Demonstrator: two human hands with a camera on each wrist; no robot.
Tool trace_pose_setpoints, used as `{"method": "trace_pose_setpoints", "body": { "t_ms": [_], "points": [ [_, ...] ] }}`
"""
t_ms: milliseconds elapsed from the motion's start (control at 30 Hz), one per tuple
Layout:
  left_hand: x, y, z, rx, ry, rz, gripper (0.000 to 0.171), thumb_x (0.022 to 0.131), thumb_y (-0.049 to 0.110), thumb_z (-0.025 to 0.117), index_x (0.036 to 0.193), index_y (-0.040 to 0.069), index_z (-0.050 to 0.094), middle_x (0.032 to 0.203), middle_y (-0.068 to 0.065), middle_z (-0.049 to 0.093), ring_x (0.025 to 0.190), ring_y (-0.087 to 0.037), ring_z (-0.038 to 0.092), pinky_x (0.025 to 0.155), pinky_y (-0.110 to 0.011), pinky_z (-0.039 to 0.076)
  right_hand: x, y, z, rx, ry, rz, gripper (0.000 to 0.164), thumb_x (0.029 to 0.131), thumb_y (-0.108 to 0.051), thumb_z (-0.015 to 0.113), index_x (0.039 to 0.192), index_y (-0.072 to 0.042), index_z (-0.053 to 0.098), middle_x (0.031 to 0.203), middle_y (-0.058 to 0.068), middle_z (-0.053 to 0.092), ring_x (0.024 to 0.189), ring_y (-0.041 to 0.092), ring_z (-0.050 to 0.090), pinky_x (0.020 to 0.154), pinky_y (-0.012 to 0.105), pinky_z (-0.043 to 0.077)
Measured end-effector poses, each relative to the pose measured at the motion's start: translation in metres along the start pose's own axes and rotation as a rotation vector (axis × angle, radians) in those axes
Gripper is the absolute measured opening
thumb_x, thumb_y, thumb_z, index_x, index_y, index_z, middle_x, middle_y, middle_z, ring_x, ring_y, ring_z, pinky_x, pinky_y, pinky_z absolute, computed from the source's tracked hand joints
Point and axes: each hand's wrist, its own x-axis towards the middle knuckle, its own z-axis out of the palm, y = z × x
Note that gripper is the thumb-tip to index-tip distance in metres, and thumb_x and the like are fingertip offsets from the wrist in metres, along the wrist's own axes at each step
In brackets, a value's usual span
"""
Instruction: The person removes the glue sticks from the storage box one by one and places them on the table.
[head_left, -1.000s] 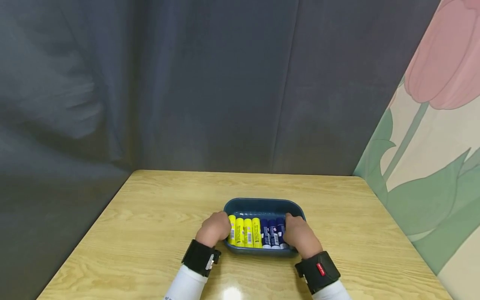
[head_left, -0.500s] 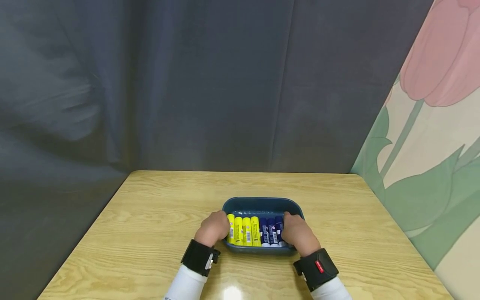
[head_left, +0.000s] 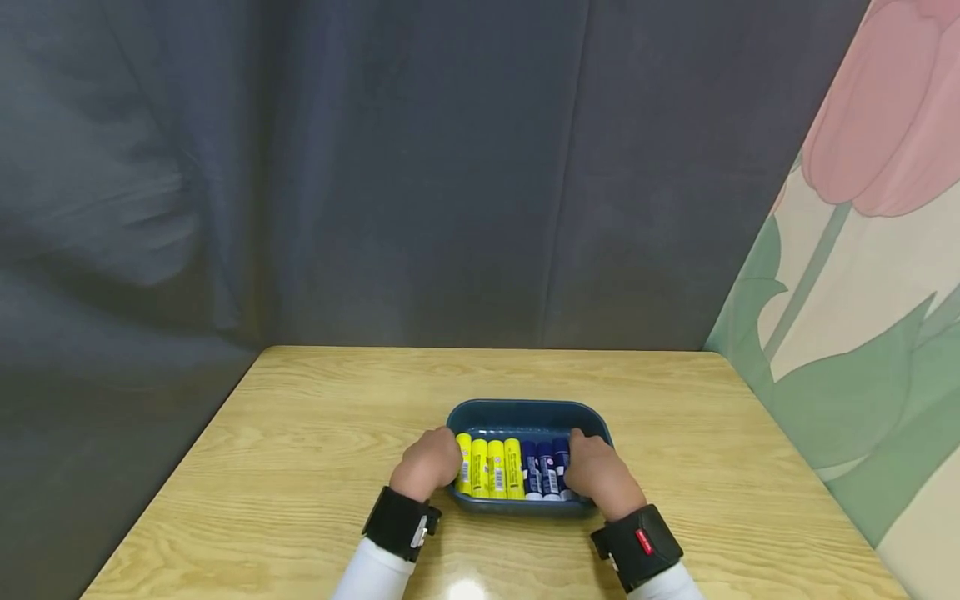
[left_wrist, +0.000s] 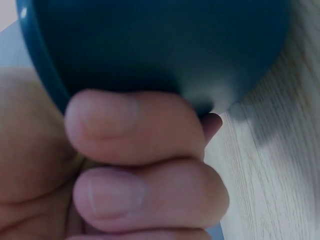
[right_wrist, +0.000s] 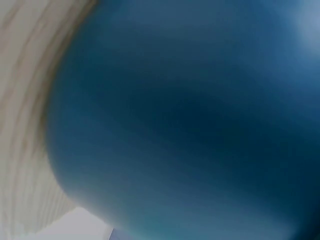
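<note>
A dark blue dish [head_left: 525, 506] with rounded corners sits on the wooden table. In it lie several yellow glue sticks [head_left: 497, 469] and dark blue ones [head_left: 547, 471] with white ends, side by side in a row. My left hand [head_left: 427, 462] grips the dish's left end; in the left wrist view its curled fingers [left_wrist: 135, 125] press on the outer wall below the rim. My right hand [head_left: 600, 475] holds the right end, thumb side over the rim, covering that corner. The right wrist view is filled by the dish's outer wall [right_wrist: 175, 125]; no fingers show there.
The wooden table [head_left: 300, 467] extends around the dish on all sides. A dark grey curtain [head_left: 450, 183] hangs behind it and along the left. On the right stands a wall with a painted tulip [head_left: 870, 125].
Both hands keep their hold on the dish, and the glue sticks lie as before. The head view shifts only slightly.
</note>
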Motion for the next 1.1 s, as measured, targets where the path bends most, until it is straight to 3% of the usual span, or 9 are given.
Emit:
{"method": "trace_pose_setpoints", "body": {
  "t_ms": [267,667,1100],
  "points": [
    [-0.001,0.003,0.000,0.020,0.015,0.018,0.017,0.093,0.007,0.044,0.085,0.000,0.057,0.068,-0.008,0.051,0.058,-0.020,0.049,0.049,-0.029,0.038,-0.001,0.003,-0.005,0.034,-0.013,-0.009,0.066,0.076,0.000,0.063,0.134,0.013,0.036,0.105,0.027,0.060,0.073,0.026,0.056,0.055,0.034,0.045],
    [-0.009,0.005,0.000,0.022,0.021,0.004,0.013,0.090,0.005,0.047,0.083,-0.001,0.056,0.068,-0.008,0.049,0.056,-0.020,0.047,0.048,-0.028,0.035,-0.004,0.004,-0.001,0.067,-0.015,-0.010,0.066,0.075,-0.002,0.064,0.133,0.013,0.036,0.106,0.027,0.058,0.075,0.027,0.056,0.058,0.036,0.047],
    [-0.003,0.014,0.002,0.010,0.017,0.001,0.013,0.090,0.007,0.048,0.086,-0.001,0.058,0.069,-0.008,0.051,0.058,-0.020,0.049,0.049,-0.029,0.036,0.001,0.013,-0.007,0.032,-0.021,-0.009,0.065,0.075,-0.002,0.064,0.133,0.012,0.037,0.113,0.028,0.057,0.080,0.028,0.055,0.060,0.037,0.047]
  ]
}}
